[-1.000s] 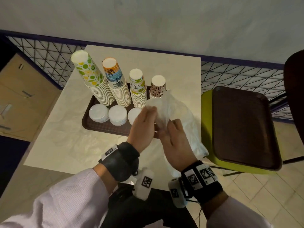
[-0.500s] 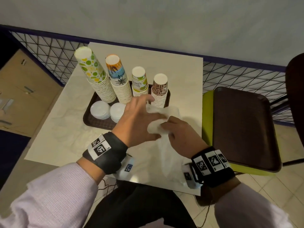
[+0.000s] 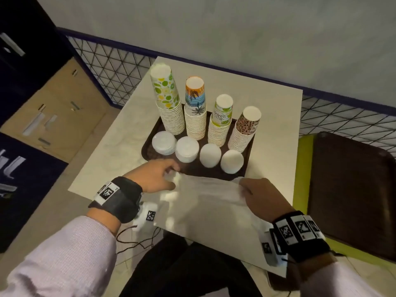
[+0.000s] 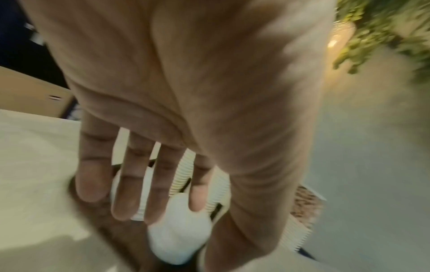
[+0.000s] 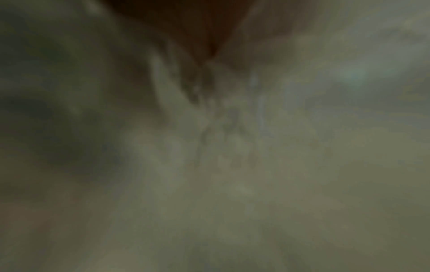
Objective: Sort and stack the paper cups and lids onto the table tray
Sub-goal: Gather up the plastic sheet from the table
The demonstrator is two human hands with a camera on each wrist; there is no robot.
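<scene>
A brown tray (image 3: 147,147) stands on the pale table. It holds several upside-down cup stacks: lime print (image 3: 169,108), palm print (image 3: 196,110), green lettering (image 3: 220,123), leopard print (image 3: 244,129). In front of them stand white lid stacks (image 3: 187,148), also seen in the left wrist view as lids (image 4: 179,230). A white plastic bag (image 3: 205,196) lies spread on the table before the tray. My left hand (image 3: 171,176) rests at its left edge, its fingers (image 4: 130,184) straight. My right hand (image 3: 246,187) pinches the bag's right corner. The right wrist view is dark blur.
A second brown tray (image 3: 351,189) lies on a green chair (image 3: 302,168) right of the table. A black mesh railing (image 3: 115,67) runs behind the table under a grey wall. A cardboard box (image 3: 53,116) stands on the floor at left.
The hands have moved apart and down, and the bunched bag now lies stretched flat on the table. The left hand has let go of the bag and opened. The lid stack at the right has come into sight.
</scene>
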